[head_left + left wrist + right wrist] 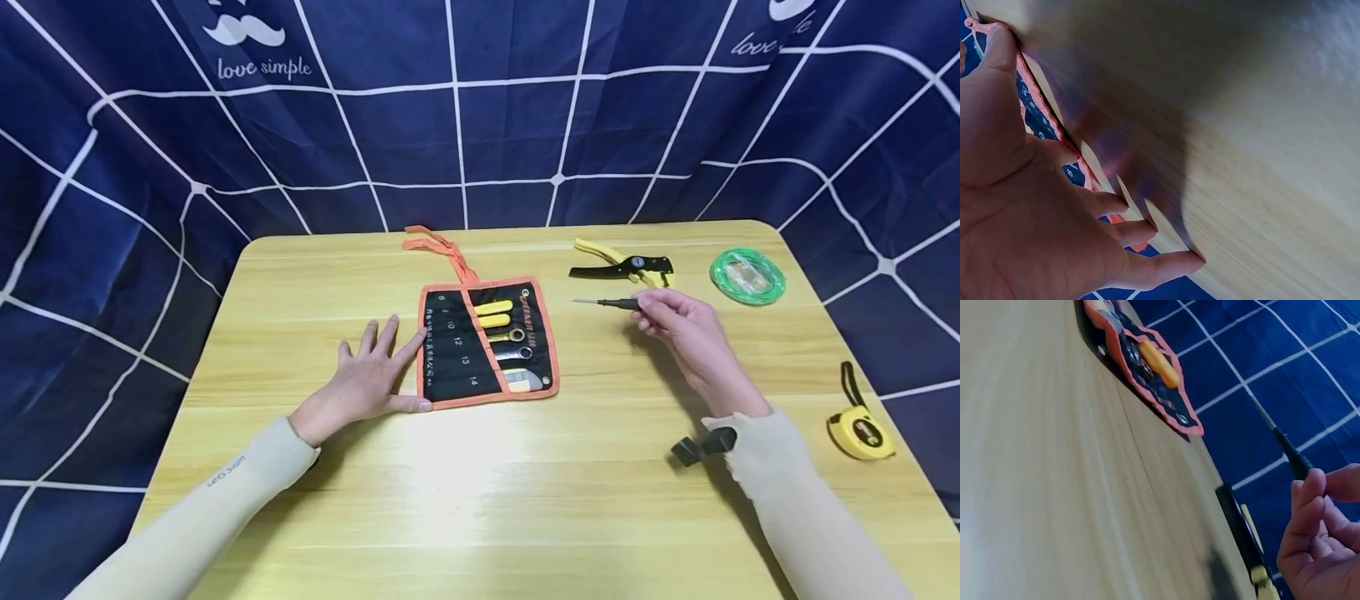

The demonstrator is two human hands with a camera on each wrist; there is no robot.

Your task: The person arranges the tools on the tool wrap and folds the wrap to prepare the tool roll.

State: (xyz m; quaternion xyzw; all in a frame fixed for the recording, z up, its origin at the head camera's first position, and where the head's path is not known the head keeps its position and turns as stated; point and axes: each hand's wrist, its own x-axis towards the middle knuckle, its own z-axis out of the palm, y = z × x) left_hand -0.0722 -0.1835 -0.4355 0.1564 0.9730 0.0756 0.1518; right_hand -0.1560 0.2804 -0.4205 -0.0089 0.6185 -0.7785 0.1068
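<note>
In the head view a black tool pouch [457, 346] with orange trim lies open mid-table. Its slots hold yellow handles [493, 313], wrenches [513, 353] and a grey-and-white tool [522, 381]. My left hand [371, 375] rests with spread fingers at the pouch's left edge, thumb at the lower corner; the left wrist view shows the fingers straight along the orange border [1041, 100]. Right of the pouch, my right hand [686, 333] pinches a small screwdriver [618, 303] by its black handle. Its thin shaft points left towards the pouch, raised over the table in the right wrist view.
Behind the screwdriver lies a yellow-and-black wire stripper [633, 267]. A coil of green wire [747, 276] sits at the back right, and a yellow tape measure [861, 433] near the right edge. Orange ties [442, 246] trail from the pouch's back. A blue grid-patterned cloth [510, 133] hangs behind the table.
</note>
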